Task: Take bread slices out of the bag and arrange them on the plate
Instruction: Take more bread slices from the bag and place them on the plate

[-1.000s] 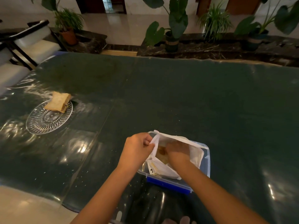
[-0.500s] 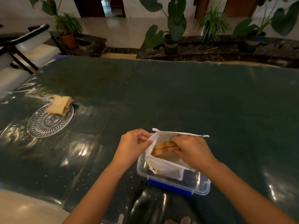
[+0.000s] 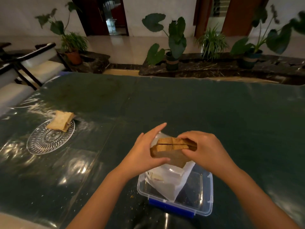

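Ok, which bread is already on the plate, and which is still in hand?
The bread at the far left lies on the glass plate, at its far edge. The other slices are held in both hands above the bag.

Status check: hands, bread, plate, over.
Both hands, left and right, hold bread slices above bag. Plate holds bread. Path clear.

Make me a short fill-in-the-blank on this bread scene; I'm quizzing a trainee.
1. The bread slices are held by ____ hands.
2. The white bag sits in a clear plastic ____.
3. The glass plate lies to the person's ____.
4. The plate already holds ____.

Missing words: both; container; left; bread
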